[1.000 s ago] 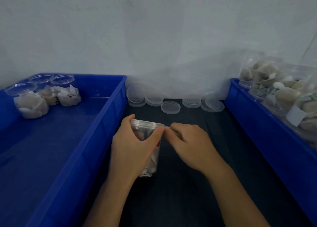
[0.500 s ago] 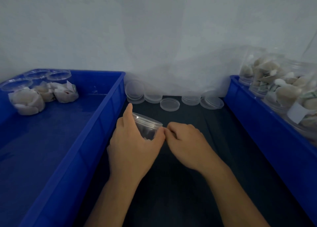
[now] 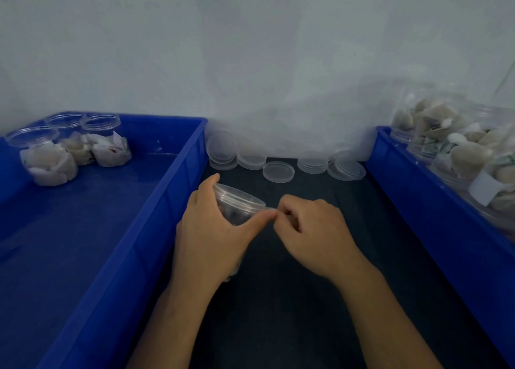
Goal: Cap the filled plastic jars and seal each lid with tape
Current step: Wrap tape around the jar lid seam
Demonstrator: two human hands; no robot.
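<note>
Left bin (image 3: 178, 190): blue, left of the grip, three capped jars (image 3: 75, 151) of pale wrapped pieces.
Right bin (image 3: 418, 201): blue, right of the grip, filled jars (image 3: 457, 151).
Lids (image 3: 278, 170): clear stacks beyond the grip.
Jar (image 3: 237, 204): capped, tilted, inside the left hand (image 3: 209, 229), which wraps it.
Right hand (image 3: 315, 229): just right of the jar's rim, fingertips pinched at the lid edge; what they hold cannot be told.

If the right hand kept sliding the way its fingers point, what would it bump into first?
Its fingers point left, so the right hand would most likely meet the left hand's thumb and the lidded jar that hand grips. They look almost touching already, though depth is hard to judge.
</note>
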